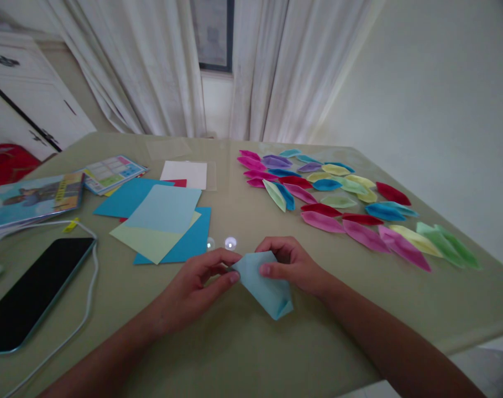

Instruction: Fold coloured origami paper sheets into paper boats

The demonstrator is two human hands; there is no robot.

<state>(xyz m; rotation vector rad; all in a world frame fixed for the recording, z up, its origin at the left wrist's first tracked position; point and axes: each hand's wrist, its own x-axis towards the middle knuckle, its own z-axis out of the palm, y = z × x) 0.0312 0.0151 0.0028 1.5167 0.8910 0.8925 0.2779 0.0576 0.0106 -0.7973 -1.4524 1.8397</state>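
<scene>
Head view showed the left hand (208, 281) pinching the left corner of a folded light-blue paper (262, 287) above the table's (218, 354) near middle, while the right hand (297, 265) held its right side, thumb on top. Loose sheets (164, 207) lay far left; colourful folded pieces (321, 221) lay far right.

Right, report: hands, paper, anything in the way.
Left fingers at tip of folded blue paper. Right fingers gripping its body. Loose sheets beyond, not in the way.
</scene>
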